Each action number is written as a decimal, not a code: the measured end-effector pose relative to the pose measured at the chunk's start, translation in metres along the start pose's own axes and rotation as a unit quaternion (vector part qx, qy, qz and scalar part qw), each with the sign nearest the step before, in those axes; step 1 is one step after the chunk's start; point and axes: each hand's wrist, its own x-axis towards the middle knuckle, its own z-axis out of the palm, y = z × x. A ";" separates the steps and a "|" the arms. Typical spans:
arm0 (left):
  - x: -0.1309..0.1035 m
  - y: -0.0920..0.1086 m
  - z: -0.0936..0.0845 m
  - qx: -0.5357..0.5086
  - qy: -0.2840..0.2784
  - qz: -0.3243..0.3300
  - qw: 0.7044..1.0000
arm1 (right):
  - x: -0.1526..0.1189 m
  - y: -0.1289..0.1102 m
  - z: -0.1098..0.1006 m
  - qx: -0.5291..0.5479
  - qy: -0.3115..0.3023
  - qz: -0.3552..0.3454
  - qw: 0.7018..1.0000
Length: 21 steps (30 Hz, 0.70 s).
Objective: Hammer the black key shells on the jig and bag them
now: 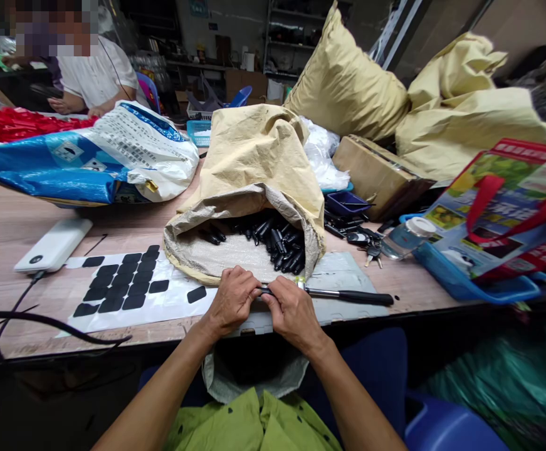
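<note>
Both hands meet at the table's front edge, before the mouth of a tan sack (258,144). My left hand (236,297) is closed on one end of a small black part (265,290), and my right hand (291,310) pinches its other end. Many similar glossy black pieces (284,244) lie inside the sack's open mouth. Beside my right hand rests a hammer (362,297) with a black grip; its head is partly hidden behind the hand. A grey board (343,275) lies beneath it. Left of my hands is a white sheet (160,307) with black rounded stickers (134,275).
A white power bank (54,245) with a cable, and a blue-white bag (108,156), are at left. To the right are keys (373,252), a jar (407,238), a blue tray (479,285) and a cardboard box (378,172). Another person (98,78) sits across the table.
</note>
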 end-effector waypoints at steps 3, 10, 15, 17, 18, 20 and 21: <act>0.000 -0.001 0.001 0.006 0.007 -0.001 1.000 | -0.001 0.001 0.010 0.005 0.046 -0.001 0.999; -0.002 0.001 -0.003 -0.033 0.039 -0.003 0.999 | -0.008 -0.002 0.018 0.052 0.087 -0.002 0.995; -0.004 0.005 -0.007 -0.080 0.066 -0.009 0.995 | -0.015 -0.010 0.021 0.115 0.160 -0.014 0.980; -0.003 0.007 -0.009 -0.108 0.077 -0.015 0.991 | -0.018 -0.009 0.022 0.135 0.177 -0.025 0.975; -0.003 0.007 -0.010 -0.127 0.082 -0.018 0.988 | -0.020 -0.008 0.021 0.147 0.182 -0.030 0.972; -0.004 0.011 -0.014 -0.166 0.097 -0.028 0.981 | -0.024 -0.005 0.020 0.179 0.194 -0.035 0.964; -0.007 0.013 -0.016 -0.183 0.105 -0.035 0.977 | -0.025 -0.004 0.019 0.197 0.199 -0.033 0.959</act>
